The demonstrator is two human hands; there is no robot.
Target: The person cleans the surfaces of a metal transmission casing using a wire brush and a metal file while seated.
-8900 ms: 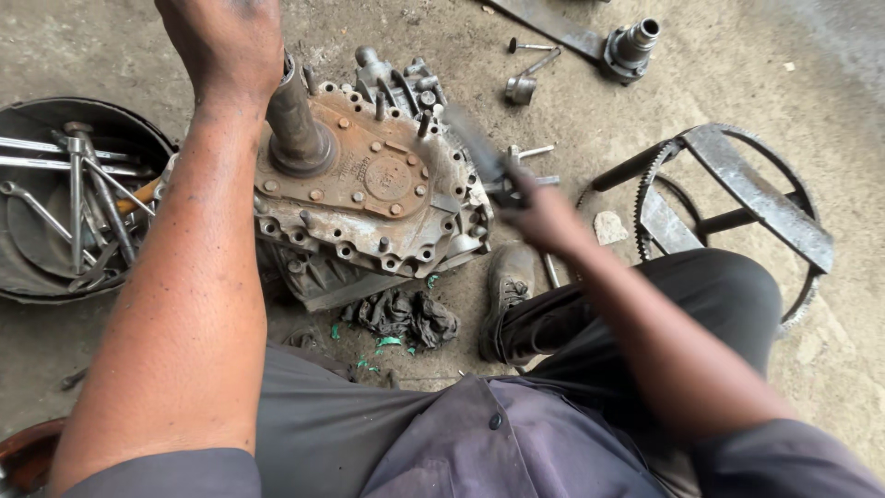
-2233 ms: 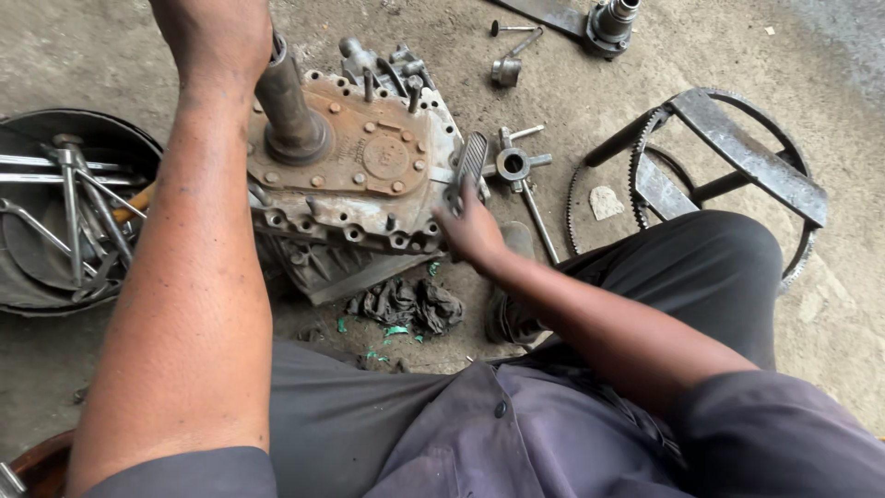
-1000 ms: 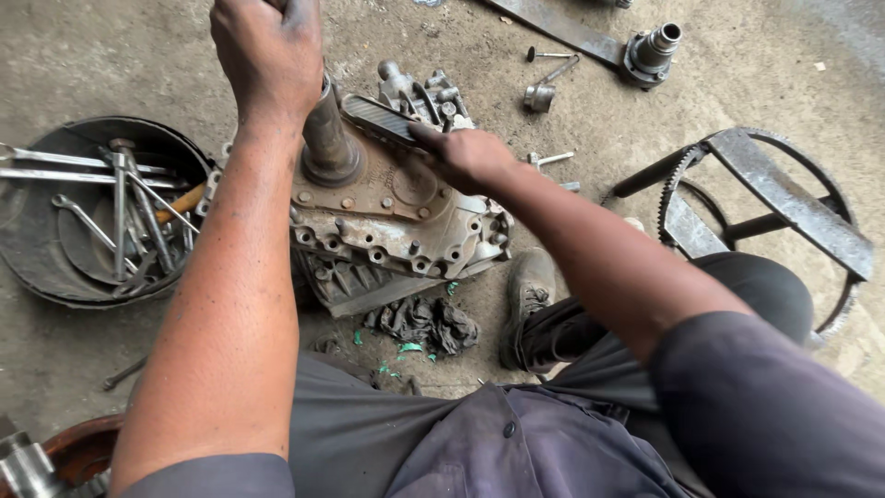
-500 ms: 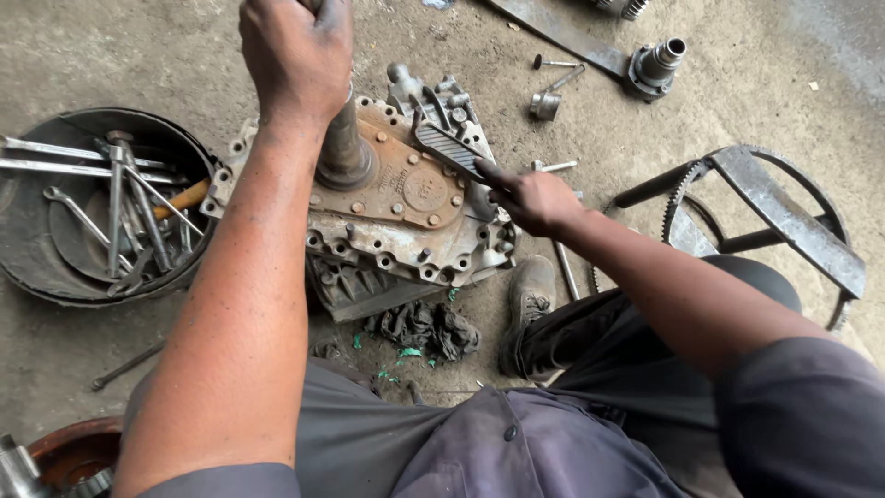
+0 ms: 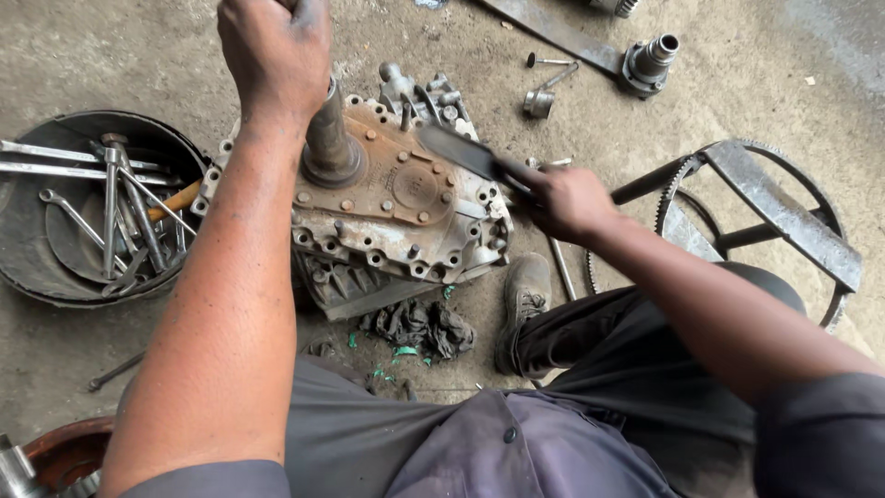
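A rusty, grimy gearbox housing (image 5: 387, 212) sits on the concrete floor, its bolted cover plate facing up and a thick steel shaft (image 5: 324, 134) rising from it. A flat, dark metal file (image 5: 461, 152) slants over the housing's right edge, blurred.

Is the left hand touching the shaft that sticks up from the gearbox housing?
Touching. The head view shows the left hand closed over the top of the shaft, with no gap, above the gearbox housing.

The head camera is looking steeply down from close above, taking in the lap and the floor beyond the gripped shaft (image 5: 324, 129).
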